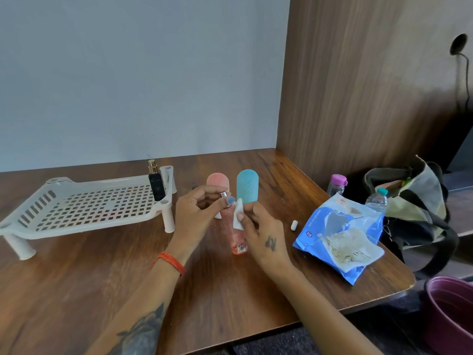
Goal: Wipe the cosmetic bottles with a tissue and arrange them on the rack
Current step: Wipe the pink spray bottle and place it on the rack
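left hand (198,211): grips the clear pink bottle (234,231) up near its silver neck, fingers curled round it. Looks like it's held high so the whole body hangs free for wiping.

right hand (258,226): pinches a small folded tissue (238,213) between thumb and fingers, pressed against the upper side of the bottle. Classic one-hand-steadies, one-hand-rubs setup.

pink bottle: tilted, base pointing toward the person, held over the bench (76,278). Can't tell if the base actually touches the wood or just hovers.

rack (84,208): white slotted thing on stubby legs, off to the left. One dark perfume bottle (156,184) already stands upright at its far right corner, tucked by the corner post, so probably filling from that end.

waiting pile: a pink capsule-shaped container (217,181) and a teal one (247,187) stand upright just behind the hands, so they're likely next in line.

small white cap (294,225): lies loose on the bench to the right, likely pulled off this bottle so the neck can be cleaned. Just a guess though.

wipes pack (332,242): blue packet torn open on the right, with a crumpled used wipe (353,248) on top, parked within easy reach of the wiping hand.

progress: early-ish, one on the rack and three or so to go.
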`<state>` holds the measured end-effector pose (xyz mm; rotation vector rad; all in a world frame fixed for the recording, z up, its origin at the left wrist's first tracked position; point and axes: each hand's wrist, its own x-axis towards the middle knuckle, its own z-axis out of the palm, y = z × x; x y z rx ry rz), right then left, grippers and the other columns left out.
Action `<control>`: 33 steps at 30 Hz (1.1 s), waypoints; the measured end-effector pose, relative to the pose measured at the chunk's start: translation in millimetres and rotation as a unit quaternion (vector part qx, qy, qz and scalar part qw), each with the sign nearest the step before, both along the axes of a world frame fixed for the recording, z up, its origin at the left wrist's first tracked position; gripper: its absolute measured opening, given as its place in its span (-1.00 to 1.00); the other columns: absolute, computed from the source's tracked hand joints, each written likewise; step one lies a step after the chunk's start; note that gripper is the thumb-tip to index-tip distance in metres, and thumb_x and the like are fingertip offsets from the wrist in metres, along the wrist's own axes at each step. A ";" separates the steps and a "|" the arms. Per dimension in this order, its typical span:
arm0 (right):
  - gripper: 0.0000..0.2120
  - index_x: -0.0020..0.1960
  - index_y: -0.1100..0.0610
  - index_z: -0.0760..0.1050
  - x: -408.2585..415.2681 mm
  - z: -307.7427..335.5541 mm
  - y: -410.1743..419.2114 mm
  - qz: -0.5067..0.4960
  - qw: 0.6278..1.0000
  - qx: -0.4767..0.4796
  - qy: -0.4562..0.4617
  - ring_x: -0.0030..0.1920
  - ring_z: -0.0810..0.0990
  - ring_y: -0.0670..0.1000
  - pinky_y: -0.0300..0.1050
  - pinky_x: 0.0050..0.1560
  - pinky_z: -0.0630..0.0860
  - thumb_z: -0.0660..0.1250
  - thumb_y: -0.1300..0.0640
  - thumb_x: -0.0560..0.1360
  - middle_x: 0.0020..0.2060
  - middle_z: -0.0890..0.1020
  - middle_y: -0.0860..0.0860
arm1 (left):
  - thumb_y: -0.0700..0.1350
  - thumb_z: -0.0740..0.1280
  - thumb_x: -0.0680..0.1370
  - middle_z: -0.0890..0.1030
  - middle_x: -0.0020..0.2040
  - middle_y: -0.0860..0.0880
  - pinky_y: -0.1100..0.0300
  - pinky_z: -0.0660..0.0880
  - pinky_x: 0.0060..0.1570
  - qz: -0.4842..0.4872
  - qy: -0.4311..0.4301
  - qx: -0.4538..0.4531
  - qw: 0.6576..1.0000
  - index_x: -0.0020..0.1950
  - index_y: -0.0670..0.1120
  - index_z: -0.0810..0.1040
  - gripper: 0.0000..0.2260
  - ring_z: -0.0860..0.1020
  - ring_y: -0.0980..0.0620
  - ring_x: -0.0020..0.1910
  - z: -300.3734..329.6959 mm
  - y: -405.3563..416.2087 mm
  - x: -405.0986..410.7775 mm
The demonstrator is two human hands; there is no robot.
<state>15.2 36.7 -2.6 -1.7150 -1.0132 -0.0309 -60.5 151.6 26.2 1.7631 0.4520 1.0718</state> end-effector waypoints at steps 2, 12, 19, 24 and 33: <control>-0.89 0.03 0.07 0.52 3.7 -8.3 -9.9 0.015 0.999 -0.034 0.012 -0.14 0.57 -0.19 -0.39 -0.16 0.47 0.24 0.15 0.55 -0.13 0.59 -0.11 | -0.28 0.45 0.39 0.64 -0.18 0.15 0.46 0.52 -0.20 -0.010 0.001 0.005 1.000 -0.04 -0.09 0.61 -0.81 0.60 0.32 -0.21 0.7 -1.0 0.3; -0.83 0.10 0.05 0.49 -8.2 15.1 4.4 0.041 0.994 0.081 0.066 -0.03 0.59 -0.22 -0.37 -0.02 0.52 0.28 0.22 0.53 -0.08 0.60 -0.18 | -0.27 0.47 0.37 0.69 -0.08 -0.03 0.01 0.56 0.05 -0.052 -0.027 -0.040 0.997 -0.08 -0.02 0.65 -0.80 0.64 -0.02 -0.03 -3.4 1.1 -1.0; -0.90 0.03 0.09 0.52 2.7 -3.1 -13.9 0.045 0.995 -0.020 0.088 -0.11 0.62 -0.20 -0.42 -0.13 0.50 0.30 0.18 0.52 -0.12 0.66 -0.09 | -0.29 0.43 0.39 0.68 -0.01 -0.13 0.19 0.57 0.01 -0.054 -0.012 -0.016 0.998 -0.08 0.01 0.61 -0.78 0.64 0.10 -0.05 4.0 -3.2 -2.6; -0.88 -0.11 0.07 0.55 -1.1 -2.3 -17.2 -0.024 0.997 0.065 0.025 -0.15 0.59 -0.26 -0.40 -0.16 0.48 0.35 0.28 0.47 -0.25 0.60 -0.24 | -0.28 0.45 0.38 0.68 -0.03 -0.11 0.01 0.56 0.10 -0.064 -0.008 -0.042 0.997 -0.09 -0.02 0.63 -0.81 0.64 0.02 0.00 3.2 -3.3 -2.4; -0.86 -0.12 0.04 0.54 -17.3 1.4 -1.6 0.003 0.995 0.073 0.067 -0.15 0.57 -0.30 -0.50 -0.20 0.44 0.32 0.26 0.49 -0.25 0.60 -0.16 | -0.30 0.42 0.41 0.70 -0.10 0.04 0.46 0.50 -0.12 -0.036 -0.009 -0.030 0.999 0.02 -0.07 0.59 -0.76 0.63 0.16 -0.02 -1.0 -3.0 -27.6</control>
